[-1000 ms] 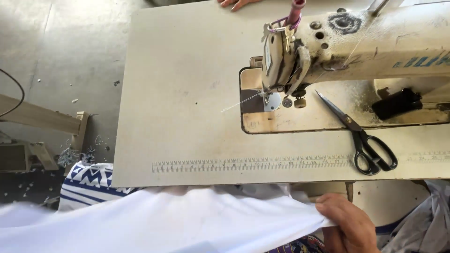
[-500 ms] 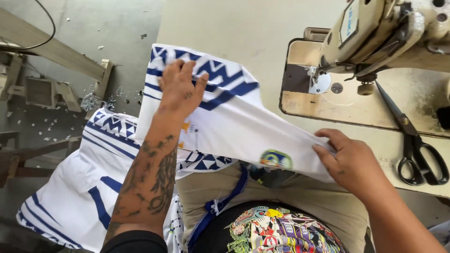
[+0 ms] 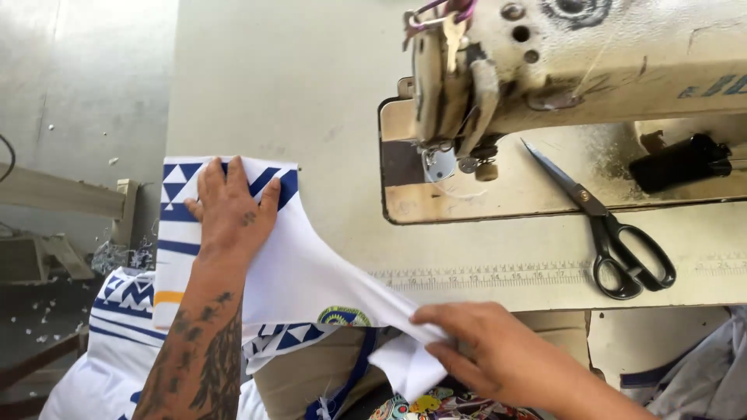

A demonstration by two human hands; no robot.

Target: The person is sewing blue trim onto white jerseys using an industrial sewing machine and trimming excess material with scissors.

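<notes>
A white garment piece (image 3: 303, 272) with blue triangle trim and a round emblem lies over the near left edge of the sewing table (image 3: 311, 93). My left hand (image 3: 232, 210) presses flat on its patterned end. My right hand (image 3: 486, 354) pinches the narrow white end of the cloth at the table's front edge. The cream sewing machine (image 3: 560, 70) stands at the upper right, its needle and presser foot (image 3: 451, 159) over the metal bed, apart from the cloth.
Black scissors (image 3: 615, 233) lie on the machine bed right of the needle. A printed ruler strip (image 3: 498, 274) runs along the table front. More blue-and-white fabric (image 3: 117, 311) hangs at lower left over a concrete floor with scraps; other cloth sits at lower right.
The cloth was lifted from my lap onto the table. My left hand moved up and now presses its patterned end flat; my right hand keeps hold of the other end.
</notes>
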